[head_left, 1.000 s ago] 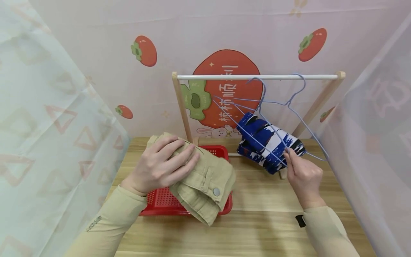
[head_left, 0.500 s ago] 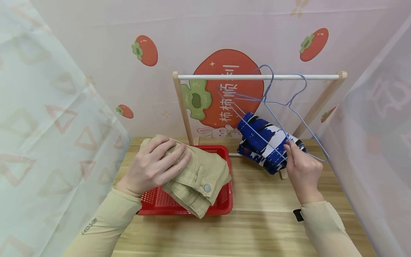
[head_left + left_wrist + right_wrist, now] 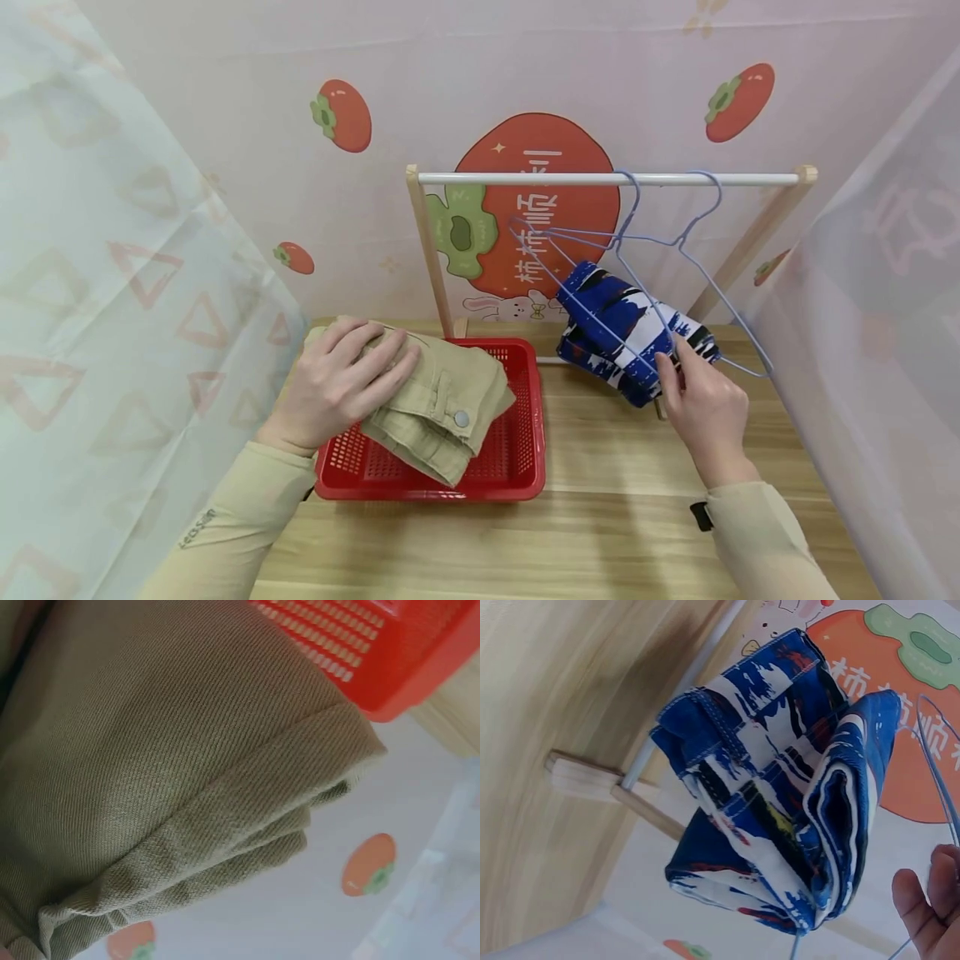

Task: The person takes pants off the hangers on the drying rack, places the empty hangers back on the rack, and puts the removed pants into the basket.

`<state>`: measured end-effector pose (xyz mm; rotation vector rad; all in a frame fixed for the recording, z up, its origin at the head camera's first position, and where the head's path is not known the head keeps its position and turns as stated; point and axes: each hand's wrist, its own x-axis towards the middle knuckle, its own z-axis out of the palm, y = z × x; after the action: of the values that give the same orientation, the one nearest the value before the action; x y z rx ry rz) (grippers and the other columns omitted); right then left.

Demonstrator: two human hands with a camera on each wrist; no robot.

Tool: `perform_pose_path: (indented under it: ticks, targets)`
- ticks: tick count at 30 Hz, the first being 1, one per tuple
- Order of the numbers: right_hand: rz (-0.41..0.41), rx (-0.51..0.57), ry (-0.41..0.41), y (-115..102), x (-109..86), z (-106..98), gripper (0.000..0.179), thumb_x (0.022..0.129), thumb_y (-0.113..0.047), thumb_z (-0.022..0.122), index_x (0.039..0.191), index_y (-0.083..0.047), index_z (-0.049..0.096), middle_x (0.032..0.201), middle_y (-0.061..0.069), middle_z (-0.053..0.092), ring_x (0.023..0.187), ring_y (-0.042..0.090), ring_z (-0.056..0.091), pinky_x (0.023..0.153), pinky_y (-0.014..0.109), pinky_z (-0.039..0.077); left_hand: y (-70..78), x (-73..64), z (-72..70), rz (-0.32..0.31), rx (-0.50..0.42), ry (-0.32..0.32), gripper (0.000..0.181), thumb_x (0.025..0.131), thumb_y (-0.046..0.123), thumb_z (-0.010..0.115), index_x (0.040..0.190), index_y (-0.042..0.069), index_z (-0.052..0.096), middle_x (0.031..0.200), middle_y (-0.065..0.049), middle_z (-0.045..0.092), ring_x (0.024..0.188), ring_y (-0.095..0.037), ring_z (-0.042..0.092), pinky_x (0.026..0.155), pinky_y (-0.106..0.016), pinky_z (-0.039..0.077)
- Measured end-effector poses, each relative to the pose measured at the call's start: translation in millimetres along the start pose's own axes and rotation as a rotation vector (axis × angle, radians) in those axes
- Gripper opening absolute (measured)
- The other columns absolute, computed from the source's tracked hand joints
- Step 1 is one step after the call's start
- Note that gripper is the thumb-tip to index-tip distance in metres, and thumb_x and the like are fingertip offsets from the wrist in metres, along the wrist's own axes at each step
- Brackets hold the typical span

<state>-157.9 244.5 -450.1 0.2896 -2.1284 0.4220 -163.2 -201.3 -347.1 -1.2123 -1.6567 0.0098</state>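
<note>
My left hand [image 3: 375, 358] lies over folded khaki trousers [image 3: 435, 400] and holds them, their lower end down in a red basket [image 3: 525, 479]. In the left wrist view the khaki trousers [image 3: 172, 765] fill the frame, with the red basket [image 3: 375, 652] behind them. My right hand [image 3: 671, 367] pinches the lower wire of a blue wire hanger [image 3: 626, 242]. That hanger carries a folded blue-and-white garment [image 3: 622, 321] and its hook sits over the white rail [image 3: 510, 178]. The right wrist view shows the blue-and-white garment [image 3: 780, 795] close up, with my fingertips [image 3: 922, 915] by the wire.
A second blue hanger [image 3: 705, 225] hangs on the rail to the right. The rack's wooden posts [image 3: 427, 250] stand at the back of the wooden table [image 3: 600, 533]; its foot [image 3: 585, 780] lies under the garment. Fabric walls close in on both sides.
The left hand brought the trousers left and down into the basket. The right hand lifted the hanger's hook above the rail, then set it on the rail further right.
</note>
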Motion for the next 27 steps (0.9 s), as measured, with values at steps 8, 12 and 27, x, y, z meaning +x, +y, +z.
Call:
perform_pose_path:
  ticks: [8, 12, 27]
  targets:
    - [0.03, -0.004, -0.08, 4, -6.0, -8, 0.042, 0.103, -0.028, 0.054, 0.132, 0.001, 0.064, 0.07, 0.013, 0.065, 0.048, 0.02, 0.053, 0.038, 0.035, 0.035, -14.3, -28.3, -5.9, -0.23, 0.077, 0.008, 0.022, 0.092, -0.001, 0.055, 0.103, 0.0, 0.075, 0.096, -0.019, 0.073, 0.076, -0.045, 0.064, 0.058, -0.057, 0.052]
    - [0.036, 0.006, -0.056, 5, -7.4, -6, 0.038, 0.099, -0.022, 0.06, 0.129, 0.001, 0.066, 0.068, 0.013, 0.064, 0.045, 0.019, 0.049, 0.037, 0.032, 0.03, -21.9, -41.4, -11.9, -0.43, 0.185, -0.041, 0.029, 0.091, 0.018, 0.052, 0.103, 0.0, 0.072, 0.097, -0.019, 0.071, 0.078, -0.048, 0.062, 0.061, -0.06, 0.049]
    - [0.025, 0.012, -0.001, 6, -8.8, -1, 0.03, 0.091, -0.008, 0.064, 0.117, 0.004, 0.071, 0.059, 0.011, 0.058, 0.041, 0.019, 0.042, 0.035, 0.039, 0.027, 21.2, -63.5, 18.8, -0.713, 0.306, -0.471, 0.024, 0.066, -0.015, 0.058, 0.083, 0.001, 0.055, 0.068, -0.017, 0.056, 0.042, -0.037, 0.046, 0.035, -0.042, 0.033]
